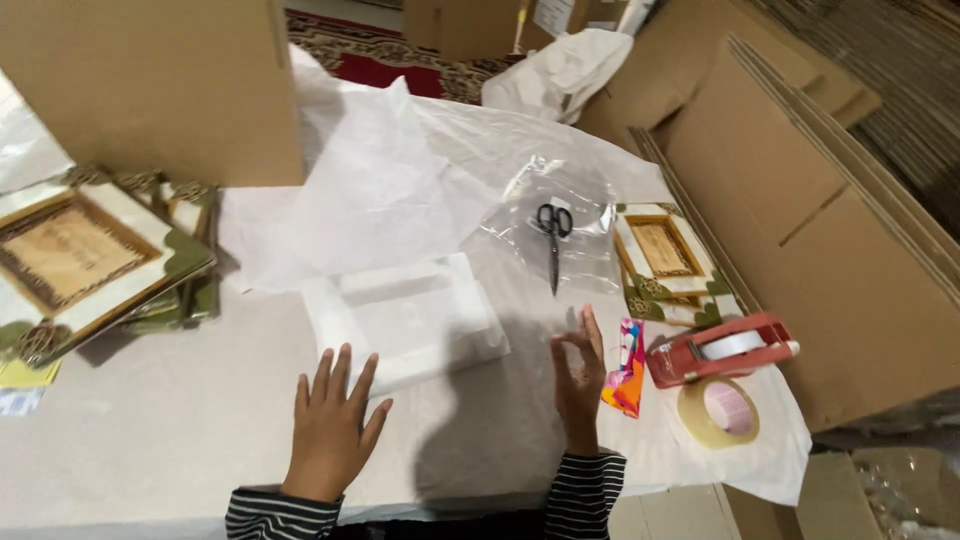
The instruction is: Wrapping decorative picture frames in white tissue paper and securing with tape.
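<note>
My left hand (330, 425) lies flat on the white table cover, fingers spread, its fingertips touching the near edge of a white foam-wrapped parcel (405, 318). My right hand (580, 375) is raised just right of the parcel, thumb and forefinger pinched together, holding nothing that I can see. Black scissors (553, 240) lie beyond it on a clear plastic bag (555, 225). A small colourful packet (627, 368) lies right beside my right hand.
A red tape dispenser (722, 348) and a roll of tape (718, 412) sit at the right. Small ornate frames (665, 262) lie past them; larger frames (85, 260) are stacked at left. A cardboard box (150, 85) stands far left, flat cardboard sheets (830, 230) at right.
</note>
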